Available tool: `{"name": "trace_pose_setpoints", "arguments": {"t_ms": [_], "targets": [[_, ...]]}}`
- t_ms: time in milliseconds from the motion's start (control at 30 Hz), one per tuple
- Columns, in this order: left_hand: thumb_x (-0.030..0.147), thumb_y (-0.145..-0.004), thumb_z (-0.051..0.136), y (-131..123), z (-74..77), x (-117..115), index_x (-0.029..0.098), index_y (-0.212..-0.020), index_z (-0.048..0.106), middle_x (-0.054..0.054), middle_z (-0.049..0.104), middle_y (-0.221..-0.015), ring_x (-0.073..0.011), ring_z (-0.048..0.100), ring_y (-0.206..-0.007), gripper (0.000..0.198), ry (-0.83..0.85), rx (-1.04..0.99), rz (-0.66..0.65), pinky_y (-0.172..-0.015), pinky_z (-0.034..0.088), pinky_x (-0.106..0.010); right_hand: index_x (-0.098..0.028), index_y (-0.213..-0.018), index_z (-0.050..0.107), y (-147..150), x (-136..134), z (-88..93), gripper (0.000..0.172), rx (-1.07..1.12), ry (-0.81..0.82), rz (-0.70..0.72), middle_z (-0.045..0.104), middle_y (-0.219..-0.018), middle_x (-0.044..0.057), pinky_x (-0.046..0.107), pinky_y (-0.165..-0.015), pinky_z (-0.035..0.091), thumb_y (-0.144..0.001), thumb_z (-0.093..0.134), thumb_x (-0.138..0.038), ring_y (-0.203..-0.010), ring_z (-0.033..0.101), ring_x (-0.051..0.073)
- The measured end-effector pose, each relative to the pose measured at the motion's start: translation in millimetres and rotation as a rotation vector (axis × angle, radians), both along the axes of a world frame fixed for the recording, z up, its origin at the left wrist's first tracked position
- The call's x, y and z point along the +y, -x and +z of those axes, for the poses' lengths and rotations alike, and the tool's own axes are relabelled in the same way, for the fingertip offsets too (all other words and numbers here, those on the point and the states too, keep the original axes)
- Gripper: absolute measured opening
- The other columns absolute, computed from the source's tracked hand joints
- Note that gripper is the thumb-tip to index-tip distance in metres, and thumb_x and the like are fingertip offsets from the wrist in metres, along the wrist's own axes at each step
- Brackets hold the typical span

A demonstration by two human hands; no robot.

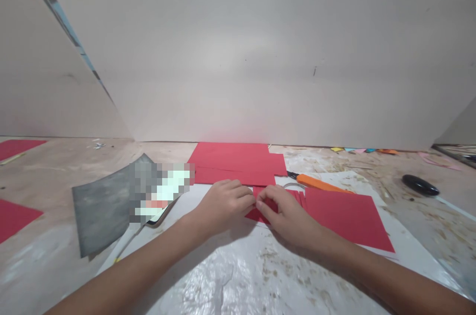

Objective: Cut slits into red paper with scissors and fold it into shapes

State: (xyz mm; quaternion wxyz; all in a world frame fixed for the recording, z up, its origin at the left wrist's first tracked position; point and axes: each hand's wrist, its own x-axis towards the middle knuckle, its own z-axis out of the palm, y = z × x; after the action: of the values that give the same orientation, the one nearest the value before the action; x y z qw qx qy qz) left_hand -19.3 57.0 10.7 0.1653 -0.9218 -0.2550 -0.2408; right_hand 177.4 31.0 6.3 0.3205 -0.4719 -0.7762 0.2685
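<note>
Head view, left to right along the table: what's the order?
Red sheets at the left edge → grey sheet → phone → left hand → right hand → right-hand red sheet → black oval object.

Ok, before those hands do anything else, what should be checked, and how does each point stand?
1. Left hand and right hand both at the small red paper: ok.
2. Firm grip on it: cannot tell; fingers hide it.
3. Orange tool apart from the fingertips: ok.
4. Large red sheet free of the right forearm: cannot tell; they overlap in view.
5. Black object away from both hands: ok.
</note>
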Motion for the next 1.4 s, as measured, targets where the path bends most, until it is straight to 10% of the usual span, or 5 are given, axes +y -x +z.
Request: {"name": "trace_pose_setpoints", "arguments": {"t_ms": [200, 667, 1400], "targets": [[0.007, -0.088, 0.052, 0, -0.1, -1, 0.017, -0.068, 0.058, 0.000, 0.060, -0.064, -0.0134, 0.049, -0.061, 0.023, -0.040, 0.005, 0.000, -0.055, 0.033, -0.027, -0.021, -0.074, 0.054, 2, -2, -1.1, 0.024, 0.118, 0.135, -0.032, 0.059, -0.077, 0.002, 0.028, -0.054, 0.042, -0.095, 0.047, -0.030, -0.067, 0.054, 0.016], [0.011, -0.091, 0.052, 3, 0.0, 4, 0.018, -0.076, 0.065, 0.000, 0.064, -0.064, -0.0130, 0.053, -0.061, 0.021, 0.100, -0.003, -0.045, -0.056, 0.039, -0.025, -0.022, -0.079, 0.059, -6, 6, -5.4, 0.016, -0.148, -0.227, 0.028, 0.060, -0.085, 0.002, 0.037, -0.079, 0.040, -0.094, 0.054, -0.023, -0.085, 0.051, 0.020], [0.007, -0.088, 0.052, 1, -6.0, 2, 0.018, -0.070, 0.062, 0.001, 0.066, -0.066, -0.0128, 0.050, -0.061, 0.023, 0.051, -0.134, -0.043, -0.055, 0.036, -0.025, -0.023, -0.077, 0.058, 1, 1, 1.7, 0.017, 0.050, 0.049, -0.015, 0.061, -0.108, 0.005, 0.041, -0.088, 0.048, -0.092, 0.049, -0.025, -0.106, 0.055, 0.023]]}}
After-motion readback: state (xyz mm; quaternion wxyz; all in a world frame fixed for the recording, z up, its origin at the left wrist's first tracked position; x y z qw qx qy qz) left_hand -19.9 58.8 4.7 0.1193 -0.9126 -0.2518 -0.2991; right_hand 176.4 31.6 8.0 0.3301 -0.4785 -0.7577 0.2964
